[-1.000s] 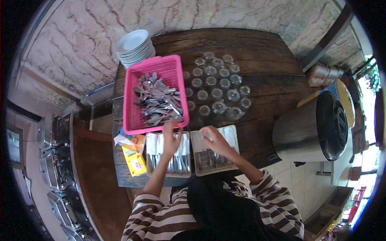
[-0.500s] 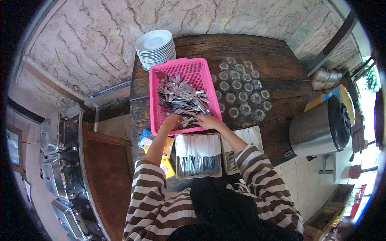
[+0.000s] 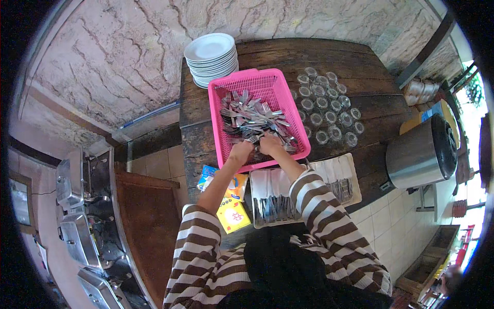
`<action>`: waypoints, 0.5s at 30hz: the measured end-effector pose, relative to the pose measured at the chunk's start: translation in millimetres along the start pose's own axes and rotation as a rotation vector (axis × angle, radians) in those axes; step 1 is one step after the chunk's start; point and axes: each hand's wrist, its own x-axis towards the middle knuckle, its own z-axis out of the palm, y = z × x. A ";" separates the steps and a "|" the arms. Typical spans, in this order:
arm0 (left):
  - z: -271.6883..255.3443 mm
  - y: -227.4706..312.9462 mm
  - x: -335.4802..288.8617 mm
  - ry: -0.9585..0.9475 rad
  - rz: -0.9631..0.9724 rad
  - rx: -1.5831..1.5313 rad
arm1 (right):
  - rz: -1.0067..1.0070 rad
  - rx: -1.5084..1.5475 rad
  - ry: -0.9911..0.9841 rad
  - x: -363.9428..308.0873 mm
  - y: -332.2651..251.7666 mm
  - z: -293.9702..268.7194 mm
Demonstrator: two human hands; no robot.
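Note:
A pink plastic basket [image 3: 218, 131] holds a heap of metal cutlery [image 3: 253, 116], forks and spoons among it. Both my hands are inside its near end. My left hand [image 3: 242, 152] has its fingers curled round cutlery at the lower edge of the heap. Close beside it on the right, my right hand [image 3: 270, 144] also closes on cutlery; exactly which pieces is hidden by the fingers. Just below the basket, a cream tray [image 3: 256, 223] holds cutlery with white paper over its upper part. A second cream tray [image 3: 355, 200] stands partly behind my right sleeve, with similar contents.
White plates [image 3: 211, 49] are stacked behind the basket. Several upturned glasses [image 3: 331, 118] stand right of it on the dark wooden table [image 3: 267, 51]. A blue-and-white packet [image 3: 208, 176] and a yellow packet [image 3: 234, 216] lie left. A large steel pot [image 3: 414, 154] is at the right.
The whole scene has shifted rightward in view as the head turned. My hands stay in the basket's near end and have come closer together among the cutlery. The second tray shows more.

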 end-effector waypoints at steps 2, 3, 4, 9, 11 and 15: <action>0.6 1.7 -3.1 -0.024 0.000 -0.012 | 0.055 -0.014 -0.093 -0.4 -3.7 -3.5; 0.6 1.3 -4.7 -0.047 -0.005 -0.023 | 0.057 -0.015 -0.094 -2.1 -6.2 -3.6; 4.5 -2.4 -5.1 -0.045 -0.006 -0.023 | 0.070 -0.008 -0.082 -4.9 -10.4 -5.3; 5.9 -2.0 -3.5 0.030 0.022 -0.137 | 0.126 0.069 -0.033 13.9 14.4 23.1; 3.7 -4.1 -3.1 0.032 0.005 -0.198 | -0.027 0.166 -0.075 12.9 20.2 17.7; -8.1 -3.7 -5.3 0.003 0.025 -0.254 | -0.090 0.128 -0.096 18.3 25.2 20.2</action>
